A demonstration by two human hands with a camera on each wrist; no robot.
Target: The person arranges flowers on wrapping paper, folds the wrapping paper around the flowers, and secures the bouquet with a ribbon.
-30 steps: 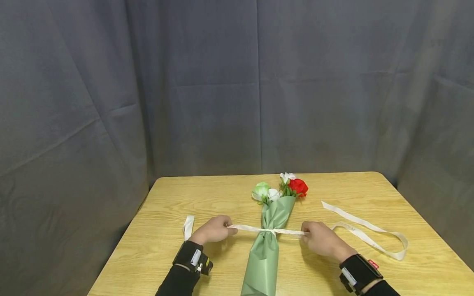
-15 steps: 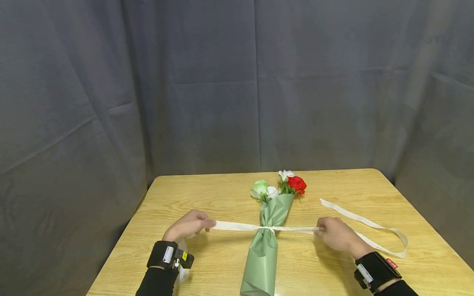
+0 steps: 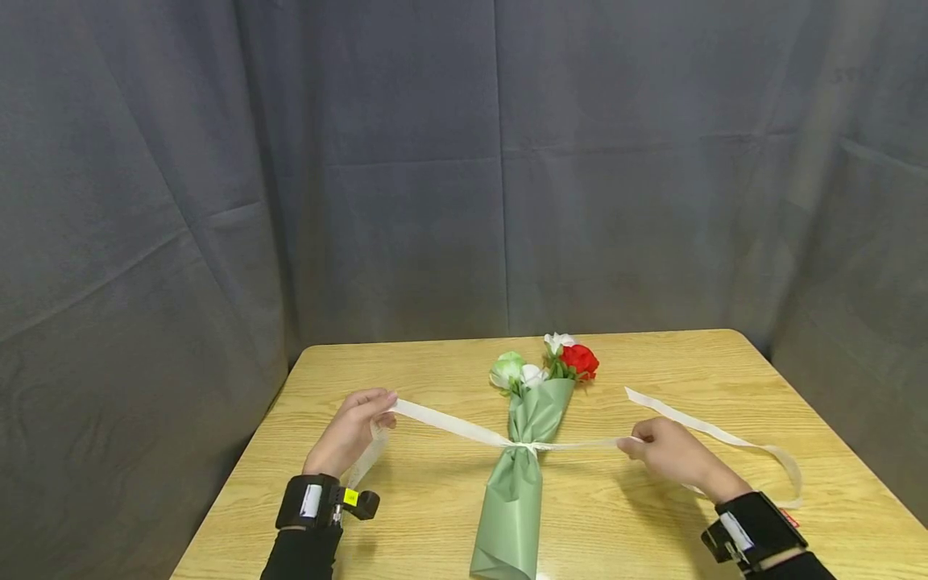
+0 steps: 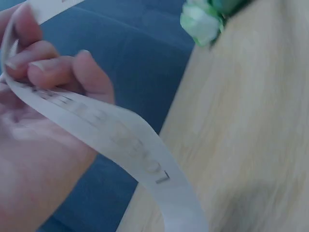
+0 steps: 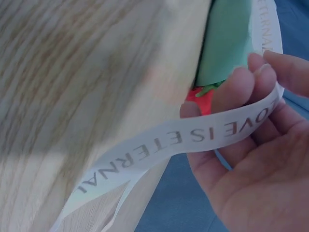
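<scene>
A bouquet wrapped in green paper [image 3: 510, 515] lies on the table, with red, white and pale green flowers at its far end. A white ribbon [image 3: 451, 424] is knotted round its narrow waist and stretches out to both sides. On the left, my left hand [image 3: 351, 431] pinches one length, raised above the table, and its tail hangs past the palm. My right hand [image 3: 677, 457] pinches the other length, lower down. Printed letters show on the ribbon [image 4: 120, 130] in the left wrist view, and "LOVE IS ETERNAL" reads on the ribbon [image 5: 193, 137] in the right wrist view.
The ribbon's long right tail [image 3: 725, 435] curves over the wooden table [image 3: 428, 370] beyond my right hand. A grey curtain [image 3: 406, 242] hangs behind the table and at both sides. Black camera straps circle both wrists.
Both hands have moved apart, drawing the ribbon out to either side. My left hand has since risen and turned, lifting its length and tail. The bouquet stays in place.
</scene>
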